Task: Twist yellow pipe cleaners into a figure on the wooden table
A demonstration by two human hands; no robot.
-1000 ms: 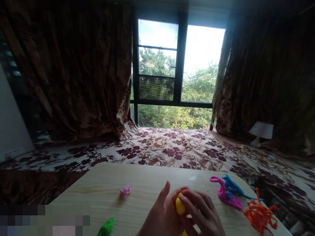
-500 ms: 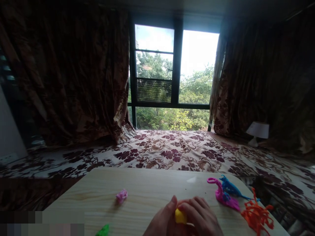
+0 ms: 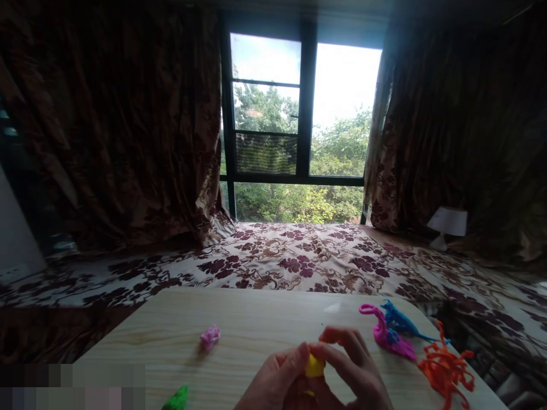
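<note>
A small lump of yellow modelling clay sits between my two hands, low in the view over the pale wooden table. The thumb and fingers of my left hand press on it from the left. From the right, my right hand pinches it with thumb and index finger, its other fingers lifted and bent. Part of the yellow lump is hidden by the fingers. Beyond my left hand lies a crumpled pink lump. A green piece is partly cut off at the bottom edge.
Toward the table's right side lie a magenta curved clay shape, a blue piece and a tangle of orange strands. Behind the table spreads a flowered cloth, with a white lamp at the right.
My right hand's fingers have opened out and lifted off the yellow clay, leaving a pinch on it. My left hand has shifted slightly left. The view has tilted a little.
</note>
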